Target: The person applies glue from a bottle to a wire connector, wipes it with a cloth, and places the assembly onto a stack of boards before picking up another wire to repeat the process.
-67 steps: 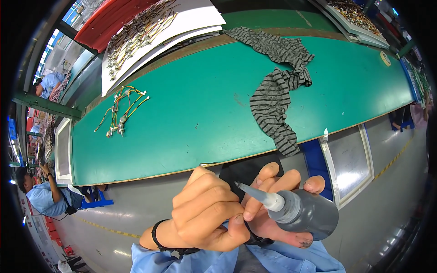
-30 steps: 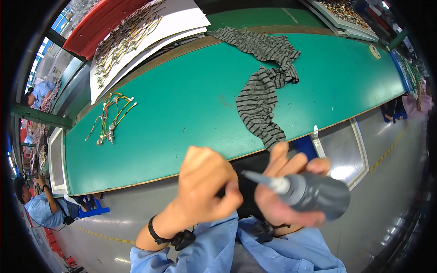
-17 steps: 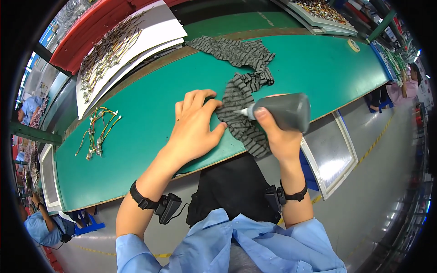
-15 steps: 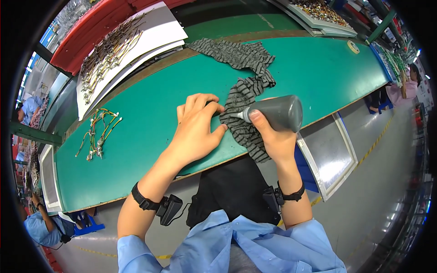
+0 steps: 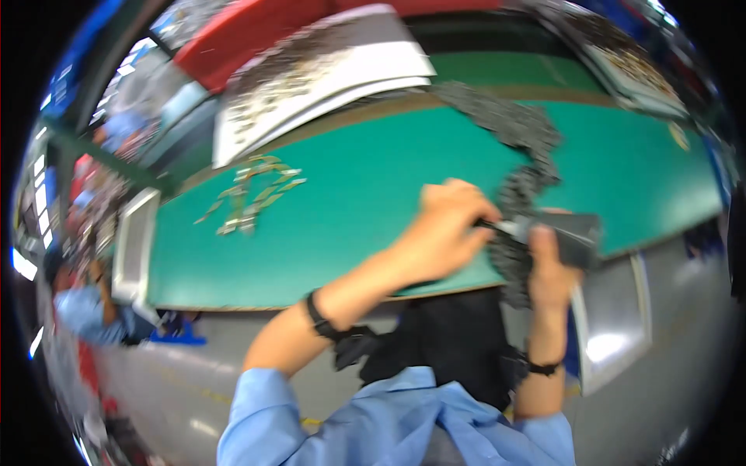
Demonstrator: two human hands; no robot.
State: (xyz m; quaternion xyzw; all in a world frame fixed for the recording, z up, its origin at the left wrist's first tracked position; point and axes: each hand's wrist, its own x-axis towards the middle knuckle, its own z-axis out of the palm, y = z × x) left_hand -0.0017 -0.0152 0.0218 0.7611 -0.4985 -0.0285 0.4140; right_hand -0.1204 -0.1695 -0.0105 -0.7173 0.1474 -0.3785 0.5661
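My right hand [image 5: 552,273] is wrapped round a dark grey squeeze bottle [image 5: 576,239], tilted on its side with its pale nozzle pointing left. Fingers curled together, my left hand [image 5: 448,227] is just left of that nozzle. A small dark thing shows at its fingertips, too blurred to name. Beneath the bottle and right hand runs a crumpled grey-and-black striped cloth [image 5: 522,128], stretching from the far edge of the green table [image 5: 350,194] to its near edge.
A small bunch of wired connectors [image 5: 247,198] lies on the table's left. White boards [image 5: 381,62] covered with similar wire parts stand beyond the far edge, beside a red bin [image 5: 256,35]. More parts are piled at the far right. A person [image 5: 89,311] in blue sits at left.
The whole view has swung left and blurred, so the table appears shifted right. My left hand has gone from resting spread by the cloth to curled fingers beside the nozzle.
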